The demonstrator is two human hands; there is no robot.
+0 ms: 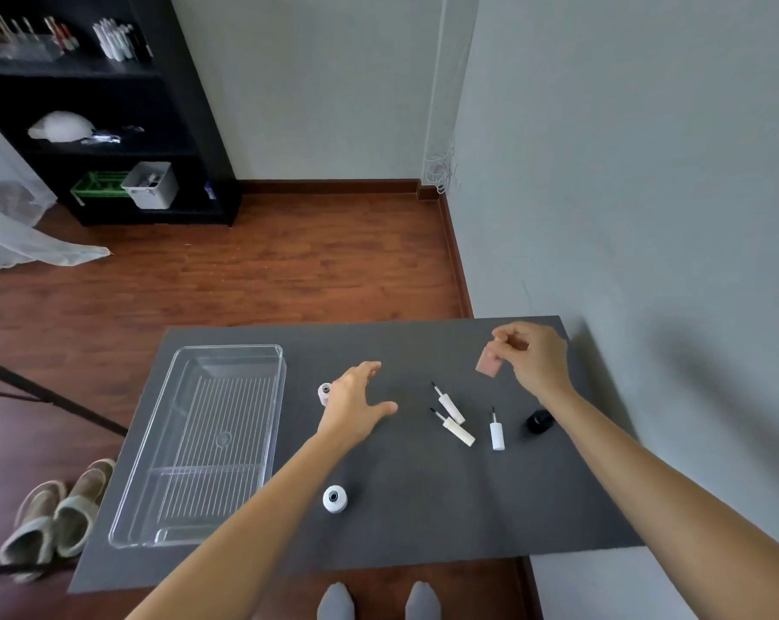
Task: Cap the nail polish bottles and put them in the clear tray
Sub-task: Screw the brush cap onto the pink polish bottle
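My right hand (pixel 533 358) is at the far right of the dark table (pixel 423 507), fingers closed on the top of a pink nail polish bottle (pixel 488 364) that hangs tilted just above the surface. My left hand (pixel 356 404) hovers open mid-table, fingers spread, right beside an uncapped pale pink bottle (pixel 324 393). An uncapped white bottle (pixel 334 498) stands nearer me. Three brush caps lie between my hands: a pink one (pixel 449 404), a cream one (pixel 457 430) and a white one (pixel 497 434). A black bottle (pixel 539 421) lies under my right forearm. The clear tray (pixel 280 373) sits at the left, holding nothing.
The table's right edge meets a grey wall. Slippers (pixel 57 516) and a black tripod leg (pixel 52 398) are on the wooden floor to the left. A black shelf unit (pixel 110 109) stands far back. My feet (pixel 378 601) show below the table's near edge.
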